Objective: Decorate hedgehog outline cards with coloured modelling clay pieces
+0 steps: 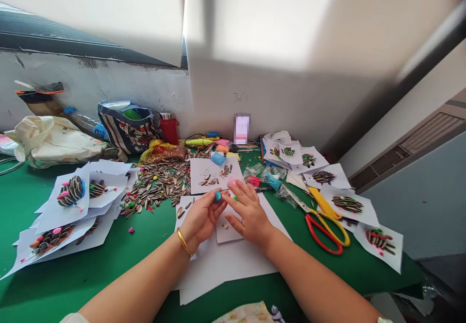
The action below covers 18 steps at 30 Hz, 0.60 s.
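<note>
A small lump of blue modelling clay [217, 196] is pinched between the thumb and fingers of my left hand [200, 216], which wears a gold bangle [184, 243] at the wrist. My right hand [251, 214] is palm down with its fingers apart, just right of the lump. It partly covers a small white card [227, 235] with faint marks and bits of green and pink. Bigger white sheets [211, 262] lie beneath, a few seeds on their left part. Beyond my hands rests a sheet [198, 167] bearing striped sunflower seeds and a blue clay block [218, 158].
Loose sunflower seeds [160, 182] are heaped behind my left hand. Cards with seed-and-clay pictures lie left [61, 216] and right [351, 205]. Scissors [327, 233] and a yellow cutter [322, 201] lie right. Bags [125, 128], a red bottle [169, 129] and a phone [241, 129] stand behind.
</note>
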### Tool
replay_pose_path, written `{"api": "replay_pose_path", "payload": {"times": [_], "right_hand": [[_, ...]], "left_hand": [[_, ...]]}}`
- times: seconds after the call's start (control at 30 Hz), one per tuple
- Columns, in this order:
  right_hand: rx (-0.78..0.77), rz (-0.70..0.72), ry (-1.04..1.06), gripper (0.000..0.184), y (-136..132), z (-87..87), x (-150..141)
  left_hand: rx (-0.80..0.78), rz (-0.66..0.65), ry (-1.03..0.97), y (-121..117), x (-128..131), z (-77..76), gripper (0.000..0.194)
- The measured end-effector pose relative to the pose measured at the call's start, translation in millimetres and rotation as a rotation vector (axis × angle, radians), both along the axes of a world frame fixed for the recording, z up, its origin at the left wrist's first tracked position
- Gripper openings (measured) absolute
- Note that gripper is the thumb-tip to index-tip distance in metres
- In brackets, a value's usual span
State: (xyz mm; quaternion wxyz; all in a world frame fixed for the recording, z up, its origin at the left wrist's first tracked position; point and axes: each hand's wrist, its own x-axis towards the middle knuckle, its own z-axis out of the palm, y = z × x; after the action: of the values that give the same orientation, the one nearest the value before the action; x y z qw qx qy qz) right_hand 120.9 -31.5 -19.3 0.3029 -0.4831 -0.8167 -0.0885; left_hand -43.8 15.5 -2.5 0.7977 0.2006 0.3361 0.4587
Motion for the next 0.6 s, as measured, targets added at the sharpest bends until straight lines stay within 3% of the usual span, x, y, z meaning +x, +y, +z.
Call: {"api": "replay_pose_path", "payload": {"times": [0.27, 0.6], "right_hand": [[0.032, -0.027, -0.109, 0.049, 1.2, -4.4, -7.1], [-0.026, -0.049, -0.038, 0.052, 0.6, 0.2, -1.7]], "left_hand": [[0.013, -0.032, -0.008, -4.2, 4.1, -1.8, 0.023], [0.009, -0.087, 0.012, -7.5, 3.9, 3.3, 0.022]]}}
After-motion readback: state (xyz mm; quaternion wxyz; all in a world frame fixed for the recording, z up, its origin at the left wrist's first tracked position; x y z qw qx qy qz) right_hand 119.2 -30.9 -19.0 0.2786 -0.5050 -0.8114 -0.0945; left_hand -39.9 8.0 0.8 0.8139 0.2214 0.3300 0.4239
